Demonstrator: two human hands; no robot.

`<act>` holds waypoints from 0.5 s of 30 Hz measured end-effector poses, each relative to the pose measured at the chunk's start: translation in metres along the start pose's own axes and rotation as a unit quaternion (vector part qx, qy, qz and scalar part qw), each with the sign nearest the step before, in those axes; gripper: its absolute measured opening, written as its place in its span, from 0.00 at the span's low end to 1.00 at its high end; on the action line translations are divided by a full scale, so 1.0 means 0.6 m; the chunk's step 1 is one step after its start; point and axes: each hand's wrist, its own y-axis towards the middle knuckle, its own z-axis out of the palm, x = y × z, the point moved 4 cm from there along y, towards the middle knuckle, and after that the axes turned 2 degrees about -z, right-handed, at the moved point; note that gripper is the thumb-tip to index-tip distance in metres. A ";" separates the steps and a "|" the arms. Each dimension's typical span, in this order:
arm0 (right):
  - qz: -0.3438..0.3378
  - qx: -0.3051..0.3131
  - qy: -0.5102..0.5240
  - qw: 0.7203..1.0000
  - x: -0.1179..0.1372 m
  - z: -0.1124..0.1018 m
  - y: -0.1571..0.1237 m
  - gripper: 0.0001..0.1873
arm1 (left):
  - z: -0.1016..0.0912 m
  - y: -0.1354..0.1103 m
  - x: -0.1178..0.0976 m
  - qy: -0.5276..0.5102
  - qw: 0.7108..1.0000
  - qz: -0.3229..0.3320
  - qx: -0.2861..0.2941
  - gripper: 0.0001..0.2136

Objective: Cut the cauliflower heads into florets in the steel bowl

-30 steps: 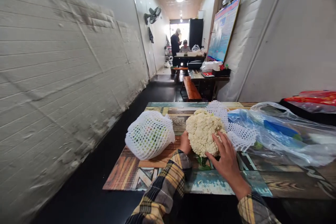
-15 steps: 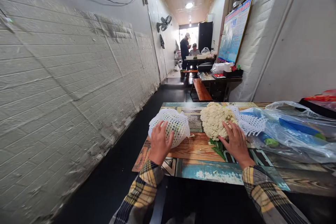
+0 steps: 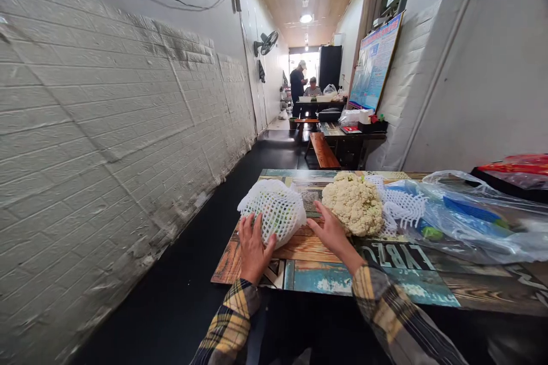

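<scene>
A white foam net sleeve with something green inside (image 3: 274, 210) lies on the left part of the painted wooden table (image 3: 325, 276). My left hand (image 3: 252, 245) rests against its near left side, fingers spread. My right hand (image 3: 331, 232) reaches in between the netted bundle and a bare white cauliflower (image 3: 354, 204), fingers stretched out and holding nothing. The cauliflower sits on the table just right of my right hand. An empty foam net (image 3: 400, 205) lies beside the cauliflower on its right.
A clear plastic bag with blue and green things inside (image 3: 475, 217) covers the right of the table. A brick wall (image 3: 107, 142) runs along the left. Further back stand a bench (image 3: 323, 150), more tables and two people (image 3: 302, 82).
My right hand left the cauliflower and moved left toward the netted bundle. My left hand went from the cauliflower to the netted bundle and stays on it.
</scene>
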 end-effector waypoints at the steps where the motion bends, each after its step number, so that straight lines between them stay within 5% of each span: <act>1: 0.036 0.015 0.063 0.997 0.002 0.021 0.015 0.30 | -0.003 -0.005 0.005 -0.003 1.000 0.002 -0.006 0.25; 5: 0.089 0.083 0.230 0.966 0.032 0.066 0.041 0.22 | -0.011 -0.023 0.015 -0.018 0.999 0.020 -0.026 0.26; 9: 0.067 0.141 0.304 0.940 0.077 0.069 -0.001 0.13 | -0.011 -0.017 0.010 -0.049 0.998 0.035 0.001 0.27; 15: 0.090 0.158 0.345 0.921 0.113 0.063 -0.082 0.08 | 0.009 0.063 -0.014 -0.087 0.975 0.108 0.173 0.27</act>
